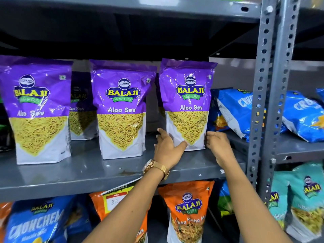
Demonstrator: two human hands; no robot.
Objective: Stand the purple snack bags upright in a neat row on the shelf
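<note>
Both hands bracket the base of the right bag [188, 106]: left hand [167, 148] open against its lower front, right hand [218, 146] loosely curled at its right edge, likely squaring it upright on the shelf [98, 174] beside two standing bags.

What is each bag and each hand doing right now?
Left purple bag: standing upright on the shelf.
Middle purple bag: standing upright.
Right purple bag: upright, hands at its base.
Back purple bag: upright behind the front row.
Blue bags: lying tilted beside the row.
Left hand: open, touching the right purple bag's base.
Right hand: open, at the bag's other side.
</note>
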